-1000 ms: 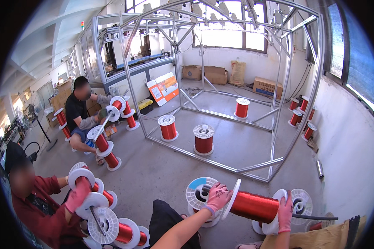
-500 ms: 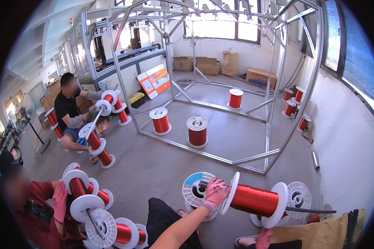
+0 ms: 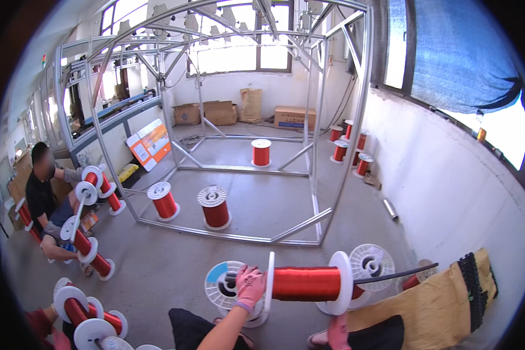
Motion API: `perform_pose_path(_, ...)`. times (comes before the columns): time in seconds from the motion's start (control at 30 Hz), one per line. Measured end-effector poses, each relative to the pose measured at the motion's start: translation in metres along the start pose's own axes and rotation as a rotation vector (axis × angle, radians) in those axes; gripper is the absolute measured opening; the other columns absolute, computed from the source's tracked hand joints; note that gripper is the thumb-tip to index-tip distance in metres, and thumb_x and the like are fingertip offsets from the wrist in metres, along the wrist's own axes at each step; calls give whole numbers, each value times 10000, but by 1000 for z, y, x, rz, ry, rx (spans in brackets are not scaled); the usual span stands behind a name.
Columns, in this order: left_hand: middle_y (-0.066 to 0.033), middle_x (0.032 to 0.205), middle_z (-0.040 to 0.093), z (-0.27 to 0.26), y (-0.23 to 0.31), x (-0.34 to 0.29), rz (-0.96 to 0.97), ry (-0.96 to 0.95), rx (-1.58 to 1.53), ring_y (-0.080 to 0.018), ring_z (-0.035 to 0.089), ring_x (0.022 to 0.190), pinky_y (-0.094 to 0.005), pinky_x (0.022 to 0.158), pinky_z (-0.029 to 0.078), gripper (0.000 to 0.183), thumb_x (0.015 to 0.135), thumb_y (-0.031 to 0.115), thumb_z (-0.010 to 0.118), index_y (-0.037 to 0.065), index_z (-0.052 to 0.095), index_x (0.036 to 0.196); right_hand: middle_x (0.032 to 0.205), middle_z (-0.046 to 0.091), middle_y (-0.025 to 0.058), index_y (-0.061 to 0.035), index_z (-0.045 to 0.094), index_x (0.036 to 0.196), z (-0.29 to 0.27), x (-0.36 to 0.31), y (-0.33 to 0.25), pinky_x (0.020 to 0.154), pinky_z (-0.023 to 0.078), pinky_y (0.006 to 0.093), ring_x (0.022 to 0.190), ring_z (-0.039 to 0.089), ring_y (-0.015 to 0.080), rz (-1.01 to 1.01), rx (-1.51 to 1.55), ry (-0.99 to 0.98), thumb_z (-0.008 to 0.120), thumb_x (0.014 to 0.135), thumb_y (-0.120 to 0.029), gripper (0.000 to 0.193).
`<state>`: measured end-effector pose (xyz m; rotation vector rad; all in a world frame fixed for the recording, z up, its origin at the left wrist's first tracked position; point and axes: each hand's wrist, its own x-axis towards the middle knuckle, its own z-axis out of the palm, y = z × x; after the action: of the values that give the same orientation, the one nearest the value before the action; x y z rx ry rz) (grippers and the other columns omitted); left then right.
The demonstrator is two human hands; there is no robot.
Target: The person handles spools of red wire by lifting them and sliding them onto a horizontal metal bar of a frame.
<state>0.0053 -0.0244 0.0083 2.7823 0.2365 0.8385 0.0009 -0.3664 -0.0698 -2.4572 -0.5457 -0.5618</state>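
A large spool of red wire (image 3: 306,283) with white flanges lies sideways in front of me, a dark rod (image 3: 395,273) running through its core and sticking out to the right. My left hand (image 3: 251,287), in a pink glove, is closed around the rod's left end, against the left flange. Below the right flange is my right hand (image 3: 338,333), also pink-gloved; its fingers are mostly hidden, so its grip does not show. White-flanged spools stand under both ends: one with a blue patch (image 3: 220,272) at the left, another (image 3: 372,265) at the right.
Tan cloth (image 3: 408,297) with a black edge lies at my right. Ahead rises a metal frame (image 3: 233,238) with several red spools (image 3: 217,210) inside. Two co-workers sit left among spools, one in a black shirt (image 3: 41,195), the other's red sleeve (image 3: 38,324) at the edge.
My view has swung right, so the surroundings sit further left, and the nearer co-worker is largely out of view. The spool now lies more level, with my left hand still on the rod.
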Motion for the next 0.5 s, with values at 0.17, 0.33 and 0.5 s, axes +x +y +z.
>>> perform_pose_path(0.17,-87,918,714,5,-28,-10,-12,-20,95,-246,629,1054,-429,1053,371,249,874,239,554,94,737,788,1267,579,230,53,465,1352,-60,86,-43,962,450,409,1129,577,389,402,556,37,492,997,-186,429)
perform_pose_path(0.33,-71,938,709,5,-32,-14,5,-10,42,-244,600,1104,-432,1070,343,214,831,218,568,78,721,776,1265,548,309,72,469,1330,-54,151,-82,986,443,413,1163,536,455,61,410,185,594,939,-173,478)
perform_pose_path(0.5,-68,944,708,18,-18,-12,28,-56,10,-246,602,1104,-441,1082,335,219,827,231,569,85,724,773,1309,542,256,-2,492,1337,-9,-26,6,973,456,418,1170,550,421,419,87,-274,540,959,-118,398)
